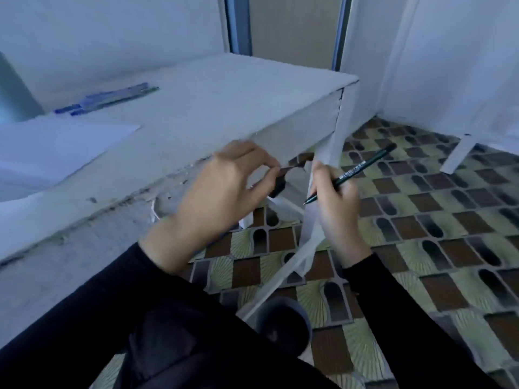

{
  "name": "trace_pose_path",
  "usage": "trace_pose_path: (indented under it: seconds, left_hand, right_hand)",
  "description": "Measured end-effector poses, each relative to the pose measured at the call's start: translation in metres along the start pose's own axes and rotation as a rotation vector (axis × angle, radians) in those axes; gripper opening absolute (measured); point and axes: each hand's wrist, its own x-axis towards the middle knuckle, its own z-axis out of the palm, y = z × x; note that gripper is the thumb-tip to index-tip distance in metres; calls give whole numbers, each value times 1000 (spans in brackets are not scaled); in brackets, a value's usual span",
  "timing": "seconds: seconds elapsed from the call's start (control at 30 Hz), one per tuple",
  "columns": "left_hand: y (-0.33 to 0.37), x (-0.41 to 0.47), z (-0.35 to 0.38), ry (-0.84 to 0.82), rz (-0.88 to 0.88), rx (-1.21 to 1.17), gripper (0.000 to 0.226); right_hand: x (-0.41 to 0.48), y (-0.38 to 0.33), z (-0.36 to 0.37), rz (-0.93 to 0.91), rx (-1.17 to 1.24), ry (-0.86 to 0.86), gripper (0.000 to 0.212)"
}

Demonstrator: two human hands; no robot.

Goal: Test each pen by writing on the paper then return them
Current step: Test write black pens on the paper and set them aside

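My right hand [334, 204] grips a dark green pen [362, 168], its tip bare and pointing down-left, its barrel slanting up to the right. My left hand [222, 192] pinches a small dark pen cap [278, 188] a short way left of the tip. Both hands hover off the table's front right edge, above the floor. A white sheet of paper [56, 153] lies on the white table [213, 108] at the left. Several blue and green pens [109, 98] lie together at the back left of the table.
A pale cylinder [14, 91] stands at the table's far left edge. Patterned brown and green tiles [421, 234] cover the floor. The white table leg [341, 127] and loose white strips [306, 228] hang below the hands. My knee and a shoe [283, 324] are beneath.
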Motion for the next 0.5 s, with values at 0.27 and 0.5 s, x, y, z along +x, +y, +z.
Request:
trace_pose_path:
  seconds: [0.27, 0.5]
  left_hand:
    - [-12, -27, 127, -430, -93, -228, 18]
    - [-34, -74, 228, -748, -334, -255, 18]
  right_hand:
    - [-51, 102, -50, 234, -76, 147, 48]
    - [-113, 211, -60, 454, -378, 148, 53]
